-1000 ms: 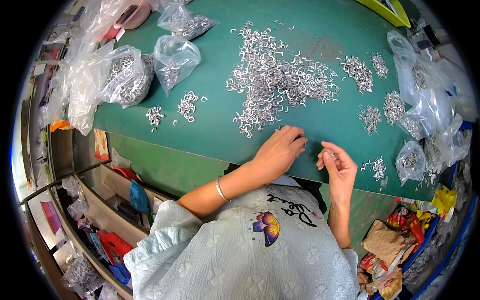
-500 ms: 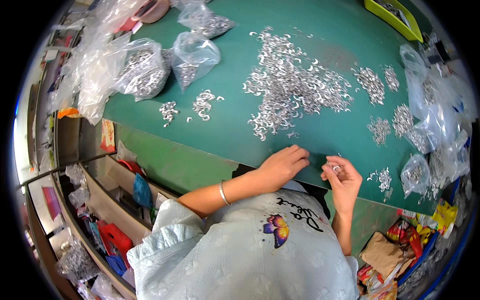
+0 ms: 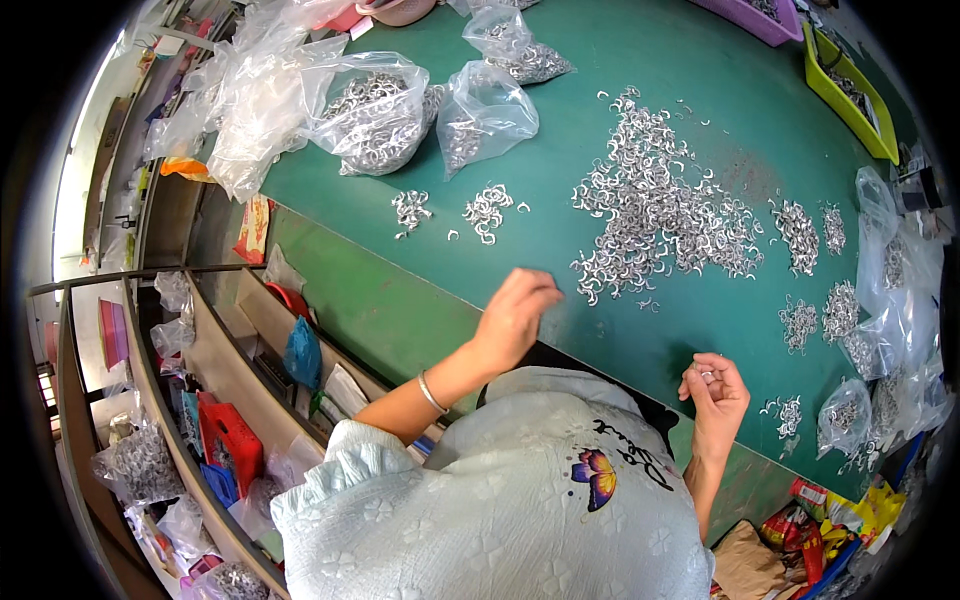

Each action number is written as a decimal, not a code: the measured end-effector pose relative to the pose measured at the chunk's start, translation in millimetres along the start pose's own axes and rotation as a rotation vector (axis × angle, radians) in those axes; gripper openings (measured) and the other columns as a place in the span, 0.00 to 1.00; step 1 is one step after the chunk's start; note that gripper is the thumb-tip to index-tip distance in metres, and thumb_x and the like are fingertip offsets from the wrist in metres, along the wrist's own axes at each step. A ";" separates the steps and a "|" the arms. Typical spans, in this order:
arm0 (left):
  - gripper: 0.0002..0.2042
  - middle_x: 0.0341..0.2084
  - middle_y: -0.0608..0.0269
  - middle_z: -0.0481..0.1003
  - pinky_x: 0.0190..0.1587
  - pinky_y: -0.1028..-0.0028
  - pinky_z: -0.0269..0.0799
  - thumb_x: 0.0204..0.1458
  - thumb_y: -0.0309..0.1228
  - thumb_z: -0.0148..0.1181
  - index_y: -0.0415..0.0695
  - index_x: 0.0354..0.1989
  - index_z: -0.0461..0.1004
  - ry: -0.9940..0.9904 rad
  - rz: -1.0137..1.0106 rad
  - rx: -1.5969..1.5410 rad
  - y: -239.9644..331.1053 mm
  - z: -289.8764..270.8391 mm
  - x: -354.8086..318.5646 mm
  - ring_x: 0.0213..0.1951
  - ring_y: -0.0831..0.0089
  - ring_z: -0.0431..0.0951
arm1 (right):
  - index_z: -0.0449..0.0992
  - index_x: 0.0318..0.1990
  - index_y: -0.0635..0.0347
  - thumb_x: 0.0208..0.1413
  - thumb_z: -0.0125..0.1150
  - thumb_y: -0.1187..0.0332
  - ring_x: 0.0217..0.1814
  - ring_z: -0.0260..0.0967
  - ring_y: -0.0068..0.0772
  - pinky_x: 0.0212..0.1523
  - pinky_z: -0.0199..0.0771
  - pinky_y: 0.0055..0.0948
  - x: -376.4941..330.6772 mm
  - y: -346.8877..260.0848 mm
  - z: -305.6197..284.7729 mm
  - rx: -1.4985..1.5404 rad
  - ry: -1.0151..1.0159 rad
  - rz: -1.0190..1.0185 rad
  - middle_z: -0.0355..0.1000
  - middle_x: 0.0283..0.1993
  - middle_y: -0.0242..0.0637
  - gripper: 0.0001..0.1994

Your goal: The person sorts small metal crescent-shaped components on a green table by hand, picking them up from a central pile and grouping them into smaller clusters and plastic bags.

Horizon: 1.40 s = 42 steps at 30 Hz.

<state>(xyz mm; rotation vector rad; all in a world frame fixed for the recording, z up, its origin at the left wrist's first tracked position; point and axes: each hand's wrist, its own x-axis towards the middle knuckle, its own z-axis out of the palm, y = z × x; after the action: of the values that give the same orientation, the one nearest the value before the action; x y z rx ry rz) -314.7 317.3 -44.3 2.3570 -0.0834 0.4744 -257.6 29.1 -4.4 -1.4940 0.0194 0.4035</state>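
A large heap of small silvery crescent-shaped metal pieces (image 3: pixel 660 200) lies spread on the green tabletop (image 3: pixel 400 270). My left hand (image 3: pixel 515 318) is over the table's near edge, left of the heap's lower end, with its fingers bent together; what they hold, if anything, is hidden. Farther right, my right hand (image 3: pixel 718 392) is curled palm up near the same edge, with a silvery crescent piece (image 3: pixel 708 377) showing between its fingers. Two small piles of pieces, one at the left (image 3: pixel 411 211) and another beside it (image 3: pixel 487 212), lie beyond my left hand.
Clear bags of metal pieces (image 3: pixel 380 120) stand at the far left. Several small piles (image 3: pixel 797 237) and more bags (image 3: pixel 845 418) line the right side. A yellow-green basket (image 3: pixel 852 95) and a purple basket (image 3: pixel 755 18) are at the far right. Left of the table are compartmented shelves (image 3: pixel 215 375).
My left hand has moved left, away from my right hand, toward the small left piles. My right hand remains curled near the edge. The whole view has swung left.
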 end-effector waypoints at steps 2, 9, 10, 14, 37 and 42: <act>0.12 0.37 0.54 0.73 0.43 0.63 0.71 0.40 0.13 0.56 0.37 0.36 0.75 0.059 -0.014 0.081 -16.1 -7.6 7.5 0.41 0.55 0.74 | 0.74 0.45 0.68 0.56 0.58 0.83 0.28 0.68 0.19 0.28 0.68 0.19 0.8 -0.7 1.9 0.010 -0.010 0.004 0.71 0.32 0.32 0.10; 0.09 0.39 0.60 0.73 0.46 0.64 0.61 0.45 0.18 0.61 0.42 0.36 0.78 0.206 -0.097 0.438 -44.5 -29.2 46.0 0.45 0.61 0.72 | 0.76 0.42 0.69 0.52 0.62 0.86 0.31 0.70 0.19 0.30 0.70 0.18 3.0 -5.3 11.0 0.059 -0.029 0.000 0.72 0.35 0.33 0.10; 0.10 0.40 0.60 0.73 0.47 0.64 0.60 0.46 0.19 0.61 0.43 0.37 0.78 0.224 -0.105 0.454 -42.5 -29.0 49.3 0.46 0.61 0.71 | 0.76 0.42 0.69 0.52 0.61 0.87 0.32 0.70 0.19 0.31 0.70 0.18 2.8 -6.2 13.3 0.064 -0.046 -0.022 0.72 0.35 0.34 0.10; 0.11 0.43 0.61 0.73 0.52 0.65 0.61 0.47 0.19 0.63 0.45 0.39 0.78 0.216 -0.167 0.354 -7.9 -22.9 51.3 0.47 0.62 0.72 | 0.77 0.42 0.71 0.54 0.59 0.86 0.36 0.72 0.23 0.34 0.72 0.20 2.8 -8.9 16.2 0.091 -0.116 -0.083 0.73 0.41 0.39 0.09; 0.09 0.46 0.57 0.77 0.66 0.42 0.51 0.51 0.20 0.58 0.36 0.41 0.78 -0.004 -0.031 0.416 -26.1 -3.5 66.1 0.56 0.61 0.73 | 0.73 0.47 0.72 0.64 0.51 0.77 0.34 0.73 0.28 0.32 0.72 0.22 9.5 -15.6 9.7 0.192 0.083 -0.027 0.74 0.39 0.44 0.09; 0.06 0.41 0.57 0.79 0.67 0.43 0.50 0.51 0.20 0.60 0.37 0.37 0.80 0.078 -0.126 0.466 -31.5 -20.5 57.1 0.54 0.58 0.75 | 0.73 0.48 0.73 0.64 0.48 0.78 0.36 0.75 0.31 0.31 0.76 0.27 9.5 -25.2 -13.7 0.053 0.052 -0.016 0.74 0.41 0.45 0.09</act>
<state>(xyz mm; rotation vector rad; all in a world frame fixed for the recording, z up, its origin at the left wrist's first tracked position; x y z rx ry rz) -262.0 358.5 -30.3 2.7702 0.2355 0.5714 -238.6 17.6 16.2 -1.4517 0.0589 0.3491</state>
